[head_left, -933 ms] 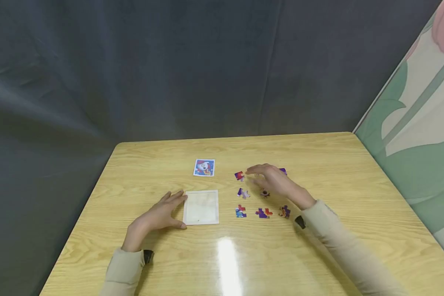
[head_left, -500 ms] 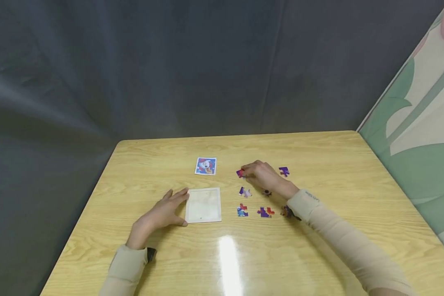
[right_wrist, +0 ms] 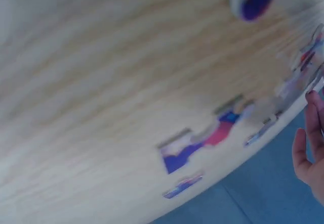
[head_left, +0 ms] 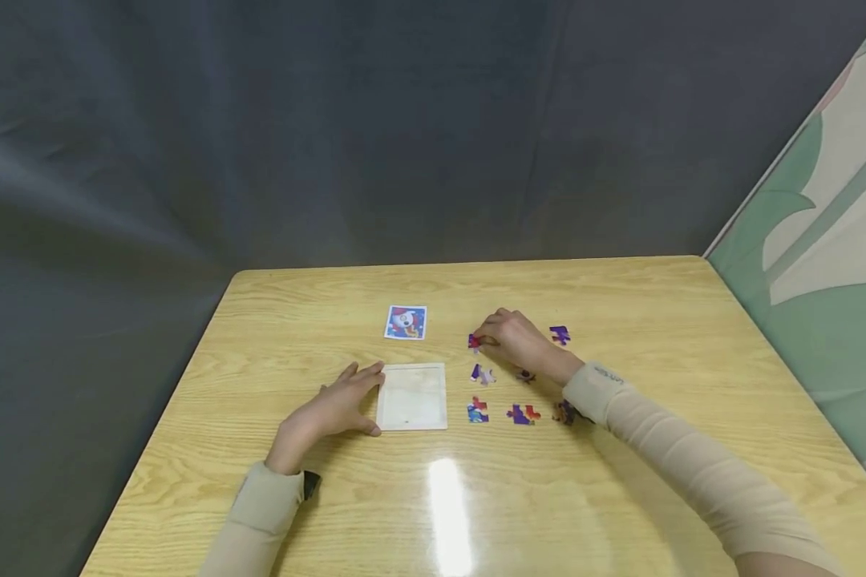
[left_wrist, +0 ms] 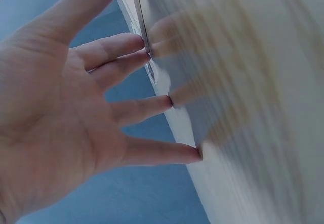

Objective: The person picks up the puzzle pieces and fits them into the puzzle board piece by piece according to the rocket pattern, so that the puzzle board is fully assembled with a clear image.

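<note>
My left hand point(head_left: 335, 409) lies at the left side of a pale square puzzle tray point(head_left: 413, 397), fingers spread and fairly straight. Its fingertips touch the tray's edge. In the left wrist view the palm of the left hand point(left_wrist: 76, 107) shows. Past the tray's upper right, my right hand point(head_left: 521, 340) pinches a red and purple jigsaw piece point(head_left: 473, 342) between thumb and fingers, at table level. Part of that piece is hidden by the fingertips. Only a few fingers of the right hand point(right_wrist: 315, 138) appear in the right wrist view.
A square picture card point(head_left: 406, 322) lies behind the tray. Several other jigsaw pieces are spread in loose rows beneath and around the right arm, including a purple one point(head_left: 560, 334) and a red-blue one point(head_left: 478, 410). A dark curtain point(head_left: 433, 136) hangs behind the wooden table point(head_left: 317, 497).
My right hand has come down onto the red and purple jigsaw piece and its fingers have closed at it. The left hand keeps its place at the tray; the head view has shifted slightly.
</note>
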A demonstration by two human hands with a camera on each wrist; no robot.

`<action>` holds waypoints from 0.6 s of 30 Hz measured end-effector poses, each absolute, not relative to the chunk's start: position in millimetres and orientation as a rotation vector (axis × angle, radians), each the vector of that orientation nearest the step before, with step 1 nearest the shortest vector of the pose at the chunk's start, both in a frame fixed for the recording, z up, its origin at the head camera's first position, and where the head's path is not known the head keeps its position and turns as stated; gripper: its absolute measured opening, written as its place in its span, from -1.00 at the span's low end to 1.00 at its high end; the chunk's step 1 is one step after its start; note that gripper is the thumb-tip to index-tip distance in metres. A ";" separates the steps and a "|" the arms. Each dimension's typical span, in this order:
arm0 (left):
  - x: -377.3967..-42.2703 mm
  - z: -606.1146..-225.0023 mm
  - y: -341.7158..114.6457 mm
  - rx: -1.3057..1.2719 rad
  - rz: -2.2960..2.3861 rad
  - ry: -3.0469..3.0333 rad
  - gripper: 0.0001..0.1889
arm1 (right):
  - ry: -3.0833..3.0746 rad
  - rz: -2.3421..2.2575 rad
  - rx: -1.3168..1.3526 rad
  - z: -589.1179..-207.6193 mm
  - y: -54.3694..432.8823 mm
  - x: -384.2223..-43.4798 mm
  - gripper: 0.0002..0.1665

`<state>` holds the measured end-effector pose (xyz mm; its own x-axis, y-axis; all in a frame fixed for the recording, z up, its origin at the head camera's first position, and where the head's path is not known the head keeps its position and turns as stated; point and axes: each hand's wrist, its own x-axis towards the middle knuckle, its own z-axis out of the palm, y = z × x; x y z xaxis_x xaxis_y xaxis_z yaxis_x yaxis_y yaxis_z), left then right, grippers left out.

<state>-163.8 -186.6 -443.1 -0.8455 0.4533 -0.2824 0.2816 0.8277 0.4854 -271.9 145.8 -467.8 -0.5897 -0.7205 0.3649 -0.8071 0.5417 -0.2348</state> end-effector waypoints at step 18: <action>-176.3 -436.6 -159.5 0.596 0.566 2.613 -0.11 | -2.498 0.160 1.547 -450.5 52.4 -219.8 -0.84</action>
<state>-176.3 -159.5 -436.6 -0.8292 0.4794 -0.2872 0.3176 0.8271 0.4638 -219.8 52.4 -450.5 -0.4332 -0.8730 0.2241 -0.8944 0.4471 0.0126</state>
